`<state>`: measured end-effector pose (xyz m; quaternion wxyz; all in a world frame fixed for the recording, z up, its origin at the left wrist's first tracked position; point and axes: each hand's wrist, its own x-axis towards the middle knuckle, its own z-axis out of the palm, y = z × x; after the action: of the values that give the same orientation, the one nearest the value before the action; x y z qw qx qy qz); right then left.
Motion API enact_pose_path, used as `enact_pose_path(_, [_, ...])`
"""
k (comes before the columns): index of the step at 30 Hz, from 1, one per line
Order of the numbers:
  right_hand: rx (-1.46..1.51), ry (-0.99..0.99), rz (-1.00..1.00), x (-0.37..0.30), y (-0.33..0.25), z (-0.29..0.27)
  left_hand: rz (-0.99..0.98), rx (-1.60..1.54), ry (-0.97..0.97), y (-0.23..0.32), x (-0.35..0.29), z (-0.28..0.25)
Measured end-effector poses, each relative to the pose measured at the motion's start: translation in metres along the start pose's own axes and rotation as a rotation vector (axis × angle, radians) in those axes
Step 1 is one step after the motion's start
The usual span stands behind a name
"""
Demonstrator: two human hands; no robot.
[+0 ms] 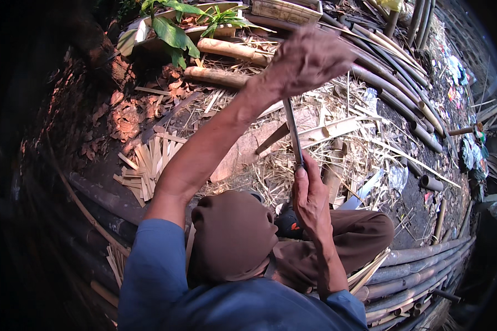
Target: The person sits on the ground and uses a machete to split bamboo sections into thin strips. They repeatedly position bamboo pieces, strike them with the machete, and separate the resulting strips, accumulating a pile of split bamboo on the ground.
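My right hand [311,193] is closed round the lower end of a long, narrow knife [292,129], its blade pointing away from me. Beyond the knife's far end is my left hand [315,60], raised with the arm stretched across to the right. Motion smears its fingers, and whatever it may hold cannot be made out. A flat brown piece of wood [273,138] slants beside the blade. Below it lie split bamboo [326,131] and many pale shavings [259,179]. I sit with bent legs in brown trousers [232,237].
Cut bamboo strips [149,165] are heaped at the left, near dry leaves [124,118]. Bamboo poles [392,83] run along the far right, with more poles [419,262] stacked at the near right. Green plants [171,33] and a pale rectangular planter [287,10] stand at the back.
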<state>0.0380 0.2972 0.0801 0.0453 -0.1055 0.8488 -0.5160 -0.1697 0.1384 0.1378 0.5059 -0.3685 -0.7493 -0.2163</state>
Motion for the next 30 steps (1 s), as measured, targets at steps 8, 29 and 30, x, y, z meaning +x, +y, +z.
enact_pose_path(8, [0.029,-0.081,0.009,0.019,0.005,-0.004,-0.120,0.098,-0.247,-0.033,-0.020,0.011])
enact_pose_path(29, [0.019,-0.090,0.108,0.091,0.087,-0.030,-0.525,-0.166,-0.226,0.038,-0.077,0.040])
enact_pose_path(30, [0.009,-0.098,0.112,0.092,0.084,-0.033,-0.562,-0.210,-0.231,0.035,-0.077,0.045])
